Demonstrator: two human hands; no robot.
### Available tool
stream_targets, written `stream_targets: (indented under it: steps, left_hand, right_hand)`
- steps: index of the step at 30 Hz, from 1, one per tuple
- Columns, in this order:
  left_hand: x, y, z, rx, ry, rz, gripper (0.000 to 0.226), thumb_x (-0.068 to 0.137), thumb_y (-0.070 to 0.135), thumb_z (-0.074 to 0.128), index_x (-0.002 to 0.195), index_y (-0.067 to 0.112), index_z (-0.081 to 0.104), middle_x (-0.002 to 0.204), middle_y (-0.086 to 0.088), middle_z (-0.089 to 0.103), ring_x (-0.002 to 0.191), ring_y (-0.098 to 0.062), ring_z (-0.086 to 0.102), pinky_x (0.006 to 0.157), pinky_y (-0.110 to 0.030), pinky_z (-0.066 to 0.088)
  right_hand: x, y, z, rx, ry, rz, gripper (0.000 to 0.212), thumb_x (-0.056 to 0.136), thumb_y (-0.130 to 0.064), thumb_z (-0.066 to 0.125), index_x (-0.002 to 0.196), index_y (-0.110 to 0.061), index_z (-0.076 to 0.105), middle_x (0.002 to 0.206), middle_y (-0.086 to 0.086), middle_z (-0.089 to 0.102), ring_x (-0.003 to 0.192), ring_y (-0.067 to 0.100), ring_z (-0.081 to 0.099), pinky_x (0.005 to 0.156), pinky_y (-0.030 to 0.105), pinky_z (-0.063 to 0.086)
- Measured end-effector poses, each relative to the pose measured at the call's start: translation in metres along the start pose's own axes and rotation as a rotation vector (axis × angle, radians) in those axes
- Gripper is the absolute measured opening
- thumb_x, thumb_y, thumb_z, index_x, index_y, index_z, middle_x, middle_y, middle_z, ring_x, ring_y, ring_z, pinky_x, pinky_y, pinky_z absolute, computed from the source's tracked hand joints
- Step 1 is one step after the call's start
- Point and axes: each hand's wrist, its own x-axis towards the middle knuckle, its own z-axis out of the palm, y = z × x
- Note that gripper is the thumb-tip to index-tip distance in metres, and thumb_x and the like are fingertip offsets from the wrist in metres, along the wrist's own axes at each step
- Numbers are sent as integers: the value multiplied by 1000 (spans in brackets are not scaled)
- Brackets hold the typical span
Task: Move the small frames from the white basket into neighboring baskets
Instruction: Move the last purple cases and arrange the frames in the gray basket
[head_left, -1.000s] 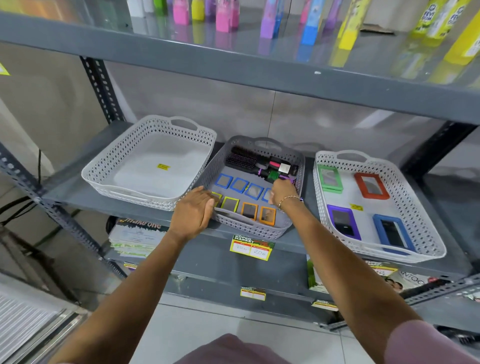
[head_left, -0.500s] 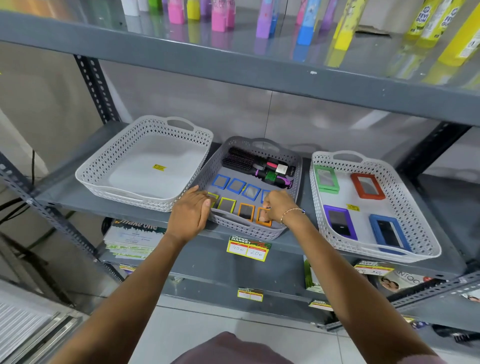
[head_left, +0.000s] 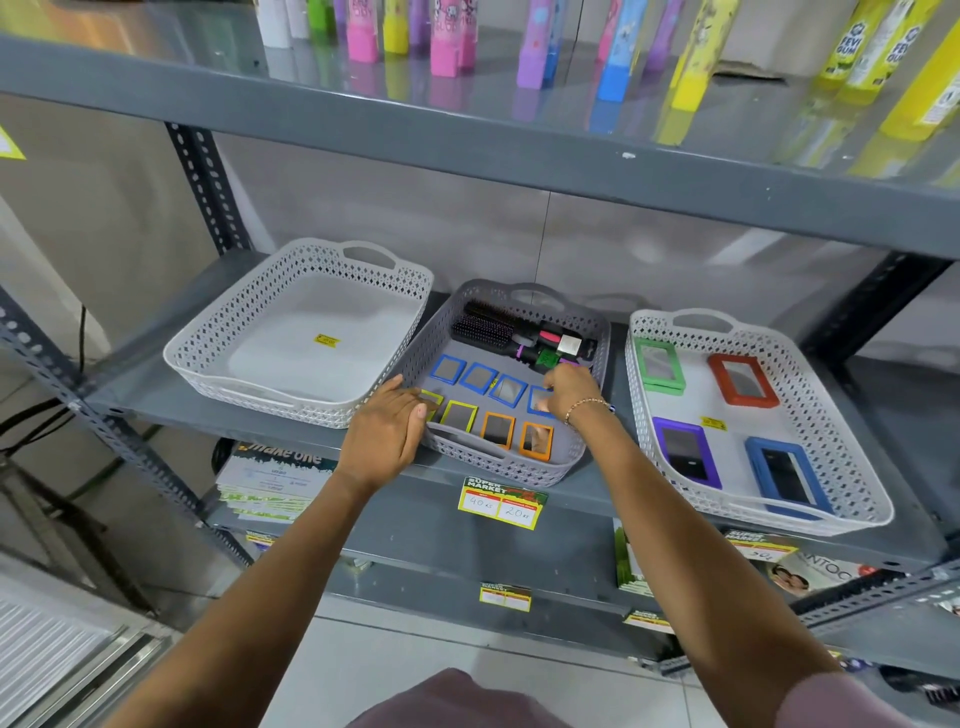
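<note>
— Where are the small frames (head_left: 497, 430)?
— Flat in the grey middle basket (head_left: 511, 467), in front of the brushes (head_left: 498, 332).
— Hands?
— Left hand (head_left: 387, 434) spread on the basket's near-left rim; right hand (head_left: 569, 389) pinching at the rightmost blue frame (head_left: 537, 402) (grip unclear). Light, stiff, probably fragile mirrors: take the edges.

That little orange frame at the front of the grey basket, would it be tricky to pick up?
The orange frame looks thin and rigid, so probably light and stiff. It lies flat, so fingers likely must catch an edge. Its centre looks reflective, maybe mirror, so possibly fragile.
</note>
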Motion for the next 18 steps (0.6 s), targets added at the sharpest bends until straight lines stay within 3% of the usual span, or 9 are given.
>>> stream_targets:
  steps: [2,3,5,7,8,12,14,16,18]
  left_hand:
    - [0,0,-1,-2,-1,-1,55,103,26,22,92,5,72,93,-8,72,91,-25,65,108,-35,35]
    - [0,0,-1,-1,1,-3,55,103,26,22,92,5,72,93,-8,72,91,-24,65,108,-35,35]
    - [1,1,-1,-1,2,-2,55,103,25,22,92,5,72,92,-8,72,90,-24,65,108,-35,36]
    - [1,1,-1,-1,0,-1,55,103,26,21,93,5,72,92,-8,72,90,-24,65,107,-35,36]
    - [1,1,-1,-3,1,0,56,103,26,21,93,5,72,92,-8,72,90,-24,65,107,-36,36]
    - [1,0,-1,-6,11,2,56,103,26,21,92,5,72,91,-8,71,89,-24,65,107,-35,37]
    - [1,0,0,-4,9,0,53,102,24,23,91,5,71,89,-8,71,88,-25,65,107,-36,37]
    - [1,-1,0,-3,10,2,49,101,21,25,91,6,71,89,-7,70,87,-25,65,107,-36,37]
    - [1,0,-1,-7,10,6,46,100,19,27,92,6,71,89,-7,70,87,-24,64,107,-35,37]
  right_hand:
    - [3,0,0,4,-2,-1,43,81,-1,64,50,-9,35,59,8,41,76,22,47,66,27,40]
    - [3,-1,0,19,2,7,38,80,-1,64,52,-7,40,62,9,44,77,22,48,68,29,45]
    - [2,-3,0,10,-24,21,8,81,-2,66,77,3,61,83,17,59,84,25,59,81,34,53]
    - [6,-1,3,-28,-47,23,23,81,-5,70,100,7,64,103,20,68,99,30,65,88,35,54]
    - [4,-2,3,-22,-54,20,24,80,-7,71,100,6,64,106,20,68,102,32,65,89,35,54]
    - [7,-4,0,14,-43,20,21,81,-8,69,66,1,57,88,19,63,100,32,66,84,36,54]
    - [12,-10,2,78,-12,-29,26,81,-10,70,60,-2,58,71,16,61,82,30,62,64,35,52]
    - [17,-18,6,132,13,-85,43,82,-11,69,47,-14,43,54,3,38,72,21,42,47,23,32]
    - [23,-25,13,171,20,-93,30,81,-12,68,55,1,59,57,11,51,68,20,45,56,28,46]
